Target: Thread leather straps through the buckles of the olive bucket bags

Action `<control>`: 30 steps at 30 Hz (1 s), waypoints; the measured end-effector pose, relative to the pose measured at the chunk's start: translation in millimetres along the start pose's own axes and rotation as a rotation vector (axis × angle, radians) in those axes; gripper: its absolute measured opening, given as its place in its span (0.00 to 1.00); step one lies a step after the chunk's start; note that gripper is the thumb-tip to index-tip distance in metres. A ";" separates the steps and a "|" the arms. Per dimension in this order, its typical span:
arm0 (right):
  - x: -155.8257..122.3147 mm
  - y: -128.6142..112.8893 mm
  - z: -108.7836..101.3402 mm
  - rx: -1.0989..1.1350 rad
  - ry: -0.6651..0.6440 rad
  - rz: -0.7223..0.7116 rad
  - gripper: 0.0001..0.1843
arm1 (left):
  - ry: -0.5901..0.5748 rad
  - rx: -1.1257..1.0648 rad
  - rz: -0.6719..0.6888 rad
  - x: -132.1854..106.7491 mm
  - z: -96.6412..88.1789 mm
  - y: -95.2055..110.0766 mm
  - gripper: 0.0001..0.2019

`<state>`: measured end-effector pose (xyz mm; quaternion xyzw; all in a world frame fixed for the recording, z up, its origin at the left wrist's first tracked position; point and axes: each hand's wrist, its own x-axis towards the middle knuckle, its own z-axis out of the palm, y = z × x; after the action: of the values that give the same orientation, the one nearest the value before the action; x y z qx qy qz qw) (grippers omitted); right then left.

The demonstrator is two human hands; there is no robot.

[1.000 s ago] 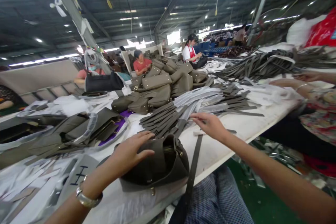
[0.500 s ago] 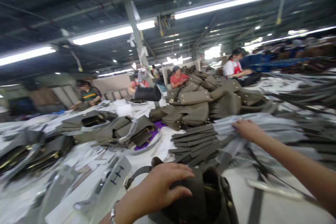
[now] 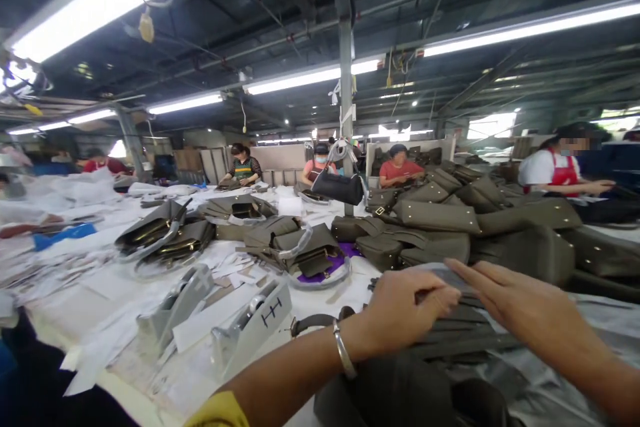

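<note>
1. The left hand [image 3: 400,310] curls over the near end of the strap stack [image 3: 465,340]; whether its fingers pinch a strap cannot be told.
2. The right hand [image 3: 530,313], at 3 o'clock of the left, hides the straps beneath its palm; its forearm leaves at the lower right corner.
3. The dark handbag [image 3: 400,393], at 6 o'clock, is cut by the bottom edge.
4. The pile of olive bags [image 3: 550,253] runs off the right edge.
5. What the far workers [image 3: 400,170] at 12 o'clock handle is too small to tell.

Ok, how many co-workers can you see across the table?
5: red-shirted person far left, green-striped person, masked person in pink, red-shirted person centre, red-aproned person right. Others may be hidden.
</note>
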<state>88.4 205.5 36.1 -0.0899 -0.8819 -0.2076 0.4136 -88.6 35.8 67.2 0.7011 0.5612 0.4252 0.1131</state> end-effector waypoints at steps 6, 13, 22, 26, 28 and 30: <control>40.2 -60.6 -35.6 -0.074 -0.053 -0.182 0.18 | 0.147 0.198 0.075 -1.5 -17.4 3.7 0.21; 7.3 -42.5 -47.2 -0.077 -0.144 0.148 0.21 | 0.083 0.296 0.098 -22.2 -73.4 8.5 0.22; -13.8 -67.6 -80.6 -0.177 -0.282 0.368 0.23 | -0.204 0.552 -0.021 -58.2 -118.3 -14.9 0.24; 10.9 -108.8 -88.3 -0.205 -0.341 0.260 0.16 | -0.260 0.321 0.075 -52.7 -63.6 10.2 0.24; 15.6 -121.0 -91.3 -0.178 -0.358 0.190 0.14 | -0.348 0.209 0.118 -47.9 -42.2 25.2 0.21; 10.6 -124.9 -96.1 -0.162 -0.367 0.169 0.14 | -0.442 0.152 0.121 -44.6 -32.9 32.5 0.19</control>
<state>106.9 50.8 62.7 -0.2326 -0.9123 -0.2224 0.2533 -90.3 -25.3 87.1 0.8161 0.5099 0.2240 0.1545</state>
